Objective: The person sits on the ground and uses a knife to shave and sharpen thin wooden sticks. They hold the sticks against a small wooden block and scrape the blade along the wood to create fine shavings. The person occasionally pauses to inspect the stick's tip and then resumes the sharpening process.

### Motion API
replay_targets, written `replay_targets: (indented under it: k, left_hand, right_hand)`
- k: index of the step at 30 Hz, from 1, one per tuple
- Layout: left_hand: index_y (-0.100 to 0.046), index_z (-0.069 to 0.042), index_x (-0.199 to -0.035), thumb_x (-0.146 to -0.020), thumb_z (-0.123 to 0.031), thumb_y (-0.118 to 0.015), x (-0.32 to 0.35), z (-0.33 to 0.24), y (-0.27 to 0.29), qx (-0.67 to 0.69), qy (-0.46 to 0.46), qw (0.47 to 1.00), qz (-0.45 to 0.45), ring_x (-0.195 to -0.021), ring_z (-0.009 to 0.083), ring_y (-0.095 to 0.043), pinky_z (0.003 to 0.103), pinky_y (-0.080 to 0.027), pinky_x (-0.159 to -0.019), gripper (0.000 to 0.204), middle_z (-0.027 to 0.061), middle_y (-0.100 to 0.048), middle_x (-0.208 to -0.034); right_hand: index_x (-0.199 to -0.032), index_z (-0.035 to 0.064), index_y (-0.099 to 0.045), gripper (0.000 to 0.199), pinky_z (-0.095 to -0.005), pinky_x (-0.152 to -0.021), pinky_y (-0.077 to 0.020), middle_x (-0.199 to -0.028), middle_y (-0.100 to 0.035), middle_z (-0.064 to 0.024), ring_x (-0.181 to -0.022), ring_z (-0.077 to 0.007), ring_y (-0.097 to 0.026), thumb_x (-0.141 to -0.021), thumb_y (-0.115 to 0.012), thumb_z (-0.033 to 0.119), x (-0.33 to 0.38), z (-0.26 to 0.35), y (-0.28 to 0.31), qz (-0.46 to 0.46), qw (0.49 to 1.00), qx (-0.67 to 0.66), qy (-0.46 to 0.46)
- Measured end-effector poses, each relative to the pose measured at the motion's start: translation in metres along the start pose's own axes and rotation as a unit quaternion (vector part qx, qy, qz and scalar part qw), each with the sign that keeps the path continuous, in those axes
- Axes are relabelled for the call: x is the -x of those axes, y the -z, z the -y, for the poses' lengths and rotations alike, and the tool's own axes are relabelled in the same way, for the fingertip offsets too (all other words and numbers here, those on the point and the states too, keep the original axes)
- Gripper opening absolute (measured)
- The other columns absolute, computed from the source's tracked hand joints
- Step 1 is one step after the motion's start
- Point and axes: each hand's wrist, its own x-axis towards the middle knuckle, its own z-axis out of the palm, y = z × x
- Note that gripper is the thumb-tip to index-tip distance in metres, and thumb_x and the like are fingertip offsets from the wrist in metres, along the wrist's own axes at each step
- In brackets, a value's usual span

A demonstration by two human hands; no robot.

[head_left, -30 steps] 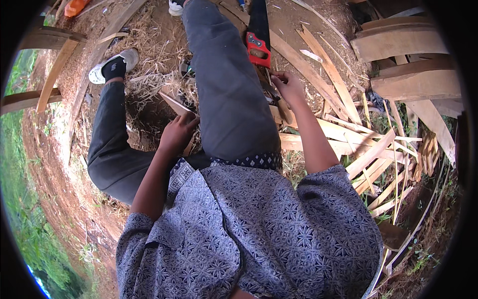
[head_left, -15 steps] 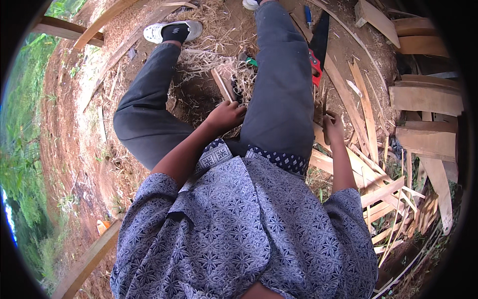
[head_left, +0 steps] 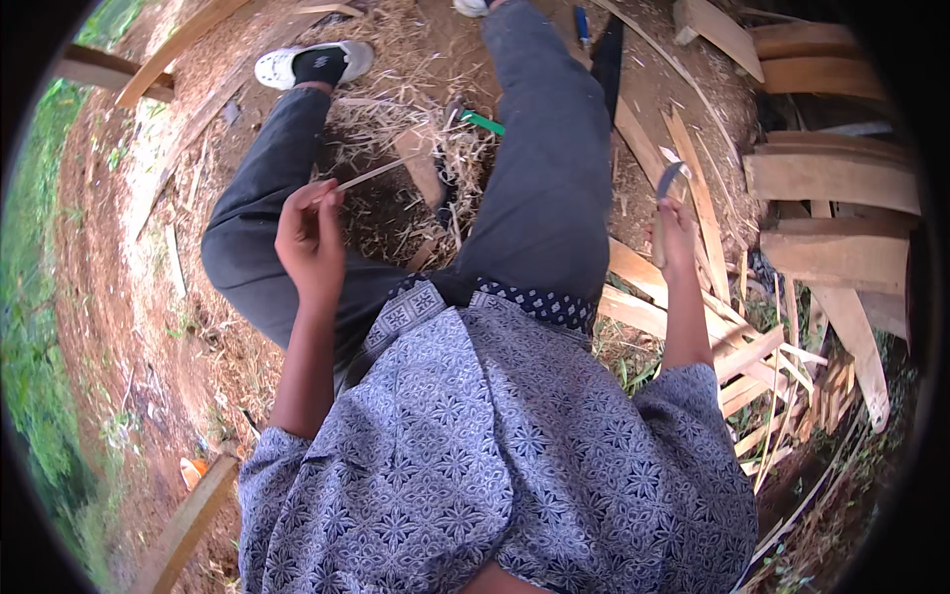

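My left hand (head_left: 310, 233) is raised over my left thigh, its fingers closed on one end of a thin, pale wooden stick (head_left: 378, 175). The stick points right, toward the gap between my legs. Out beyond my right thigh, my right hand (head_left: 676, 236) grips the handle of a knife (head_left: 670, 180) with a short, curved blade. The blade stands up above the fist. Hand and knife are apart from the stick. On the ground between my legs lies a flat piece of wood (head_left: 422, 170), with a green object (head_left: 483, 122) near it among shavings.
A dark saw blade (head_left: 609, 61) and a blue-handled tool (head_left: 582, 24) lie past my right leg. Curved planks (head_left: 836, 183) are stacked at the right. Split wood strips (head_left: 747, 371) litter the ground by my right arm. A wooden beam (head_left: 188, 525) rises at lower left.
My left hand has moved left, away from my right thigh, carrying the stick. My right hand has lifted slightly, and the knife blade now shows clearly. The saw's red handle has gone from sight.
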Motion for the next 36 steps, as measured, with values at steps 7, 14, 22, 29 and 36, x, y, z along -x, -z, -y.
replay_targets:
  k: [7, 14, 22, 29, 36]
  left_hand:
    - [-0.063, 0.002, -0.117, -0.104, -0.004, -0.061, 0.025, 0.035, 0.010, 0.024, 0.063, 0.995, 0.070, -0.094, 0.0100, -0.068, 0.025, -0.056, -0.085, 0.014, 0.0080, -0.071, -0.107]
    - [-0.064, 0.001, -0.116, -0.103, -0.002, -0.062, 0.010, 0.040, 0.000, 0.017, 0.061, 0.991, 0.118, -0.094, 0.0084, -0.066, 0.022, -0.052, -0.082, 0.014, 0.0064, -0.071, -0.105]
    - [-0.068, 0.001, -0.104, -0.095, 0.004, -0.069, 0.003, 0.024, -0.023, -0.057, 0.002, 0.994, 0.097, -0.094, 0.0118, -0.067, 0.025, -0.053, -0.083, 0.009, 0.0084, -0.070, -0.104]
    - [-0.065, 0.001, -0.096, -0.091, 0.006, -0.073, 0.008, 0.011, -0.015, -0.139, -0.014, 0.984, 0.115, -0.092, 0.0129, -0.068, 0.026, -0.056, -0.079, 0.010, 0.0096, -0.070, -0.103]
    - [-0.066, -0.003, -0.092, -0.081, 0.007, -0.081, 0.017, -0.014, -0.025, -0.209, 0.003, 0.967, 0.147, -0.083, 0.0198, -0.070, 0.030, -0.056, -0.068, 0.021, 0.0088, -0.070, -0.094]
  right_hand:
    - [-0.116, 0.0130, -0.077, 0.033, -0.0440, -0.096, -0.0535, -0.115, -0.071, -0.0204, -0.107, -0.0374, -0.068, -0.092, -0.073, 0.035, -0.022, -0.063, -0.030, -0.218, 0.887, 0.363, 0.185]
    - [-0.105, 0.0165, -0.081, 0.028, -0.0469, -0.094, -0.0526, -0.104, -0.074, -0.0136, -0.104, -0.0355, -0.068, -0.084, -0.079, 0.035, -0.003, -0.057, -0.092, -0.029, 0.889, 0.421, 0.180]
    - [-0.105, 0.0027, -0.060, 0.018, -0.0299, -0.073, -0.0530, -0.092, -0.071, -0.0108, -0.079, -0.0145, -0.065, -0.099, -0.066, 0.019, -0.036, -0.038, -0.070, -0.065, 0.990, 0.047, 0.118]
    - [-0.141, 0.0045, -0.041, 0.037, -0.0209, -0.056, -0.0371, -0.097, -0.059, -0.0060, -0.063, -0.0045, -0.042, -0.104, -0.047, 0.010, 0.033, 0.152, -0.102, 0.113, 0.972, -0.103, 0.180]
    - [-0.131, 0.0079, -0.054, 0.028, -0.0271, -0.063, -0.0436, -0.085, -0.061, -0.0011, -0.066, -0.0069, -0.052, -0.108, -0.052, 0.024, 0.036, 0.105, -0.258, 0.501, 0.842, 0.145, 0.136]
